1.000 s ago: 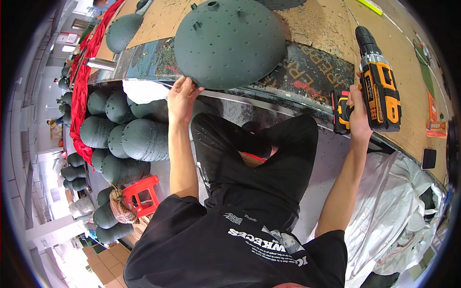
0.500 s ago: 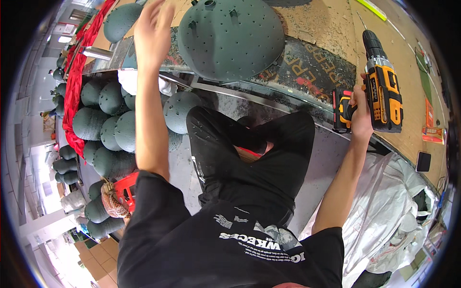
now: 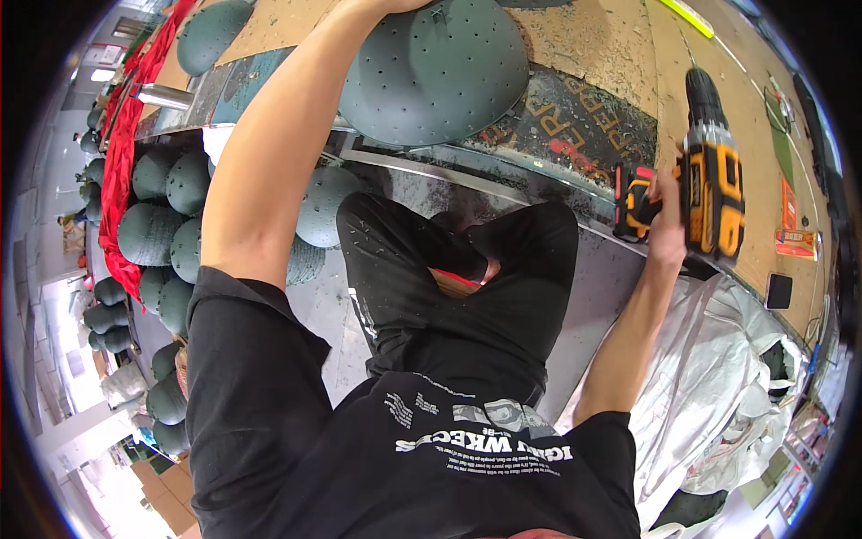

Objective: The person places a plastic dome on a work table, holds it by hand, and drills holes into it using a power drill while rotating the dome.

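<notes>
A dark green dome [image 3: 440, 85] dotted with small holes sits on the workbench in front of me. My left hand [image 3: 395, 4] reaches over its far upper side at the picture's top edge, where the fingers are cut off from view; whether they touch the dome I cannot tell. To the right, my right hand [image 3: 666, 220] is wrapped around the handle of a yellow and black cordless drill [image 3: 712, 193]. A long thin bit [image 3: 687, 47] in its chuck points away from me, apart from the dome.
Another green dome [image 3: 211, 38] and a metal cylinder [image 3: 164, 96] are at the bench's left. Several green domes [image 3: 157, 234] are stacked below, beside red cloth [image 3: 121, 189]. On the right lie a phone [image 3: 778, 291], an orange packet [image 3: 797, 242] and white sacks [image 3: 709, 359].
My left hand has moved right and away from me, from beside the dome to over its far side. The drill stays in my right hand, slightly shifted.
</notes>
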Demonstrator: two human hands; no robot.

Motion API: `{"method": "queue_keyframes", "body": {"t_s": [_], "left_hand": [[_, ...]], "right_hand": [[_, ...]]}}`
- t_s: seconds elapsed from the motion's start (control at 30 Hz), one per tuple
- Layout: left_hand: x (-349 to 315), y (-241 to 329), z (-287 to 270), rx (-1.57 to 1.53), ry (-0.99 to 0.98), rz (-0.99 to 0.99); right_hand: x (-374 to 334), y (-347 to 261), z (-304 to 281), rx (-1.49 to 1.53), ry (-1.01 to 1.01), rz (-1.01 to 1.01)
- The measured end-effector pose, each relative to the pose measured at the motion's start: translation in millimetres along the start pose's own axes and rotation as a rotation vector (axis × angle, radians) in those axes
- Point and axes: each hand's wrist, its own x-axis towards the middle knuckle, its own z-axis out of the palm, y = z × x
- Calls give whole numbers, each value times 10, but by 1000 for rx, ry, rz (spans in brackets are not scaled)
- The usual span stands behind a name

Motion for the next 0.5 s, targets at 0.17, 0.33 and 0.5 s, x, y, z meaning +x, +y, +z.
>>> {"method": "queue_keyframes", "body": {"t_s": [0.17, 0.33, 0.5], "left_hand": [[-44, 44, -123, 32, 45, 20], [-37, -73, 36, 56, 198, 24], [-82, 10, 46, -49, 305, 7]], "right_hand": [[-964, -304, 228, 243, -73, 133], [-1740, 16, 577, -140, -378, 160], [-1935, 367, 846, -107, -360, -45]]}}
